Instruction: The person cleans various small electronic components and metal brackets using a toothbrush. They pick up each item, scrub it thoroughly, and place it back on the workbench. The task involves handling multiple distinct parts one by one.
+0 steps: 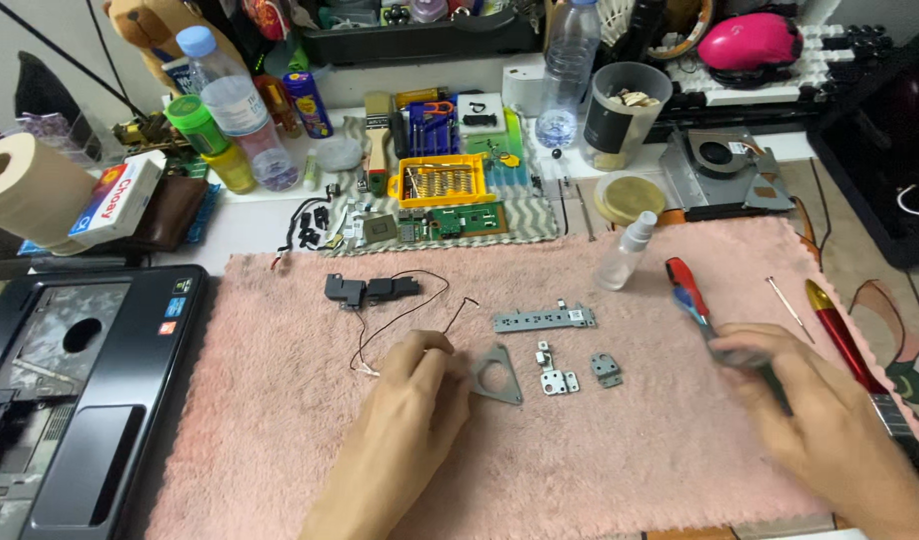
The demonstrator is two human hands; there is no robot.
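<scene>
Item one: my left hand [405, 400] rested low on the pink fleece mat [280, 440], fingers curled narrow, the tips touching the near-left edge of a grey triangular bracket [498, 375] with a round hole; I judged it a pinch to steady or slide the plate rather than lift it.

Item two: my right hand [820, 420], blurred, was closed around the dark shaft of a red-and-blue-handled tool [692, 292], whose handle pointed far-left away from the hand.

Item three: just right of the bracket lay two small metal hinge pieces [558, 372] [607, 370], apart from each other, and beyond them a long perforated metal strip [545, 319]. They sat spread flat, apparently so each stayed visible and did not roll on the soft pile.

Item four: far-left on the mat, a pair of small black speakers [370, 290] with thin trailing wires [400, 330] reaching toward my left hand.

Item five: a small clear spray bottle [625, 250] stood at the mat's far edge; a thin screwdriver [788, 303] and a red-handled brush [845, 335] lay at the right.

Item six: an opened laptop base [70, 390] sat left of the mat on the table [240, 230].
</scene>
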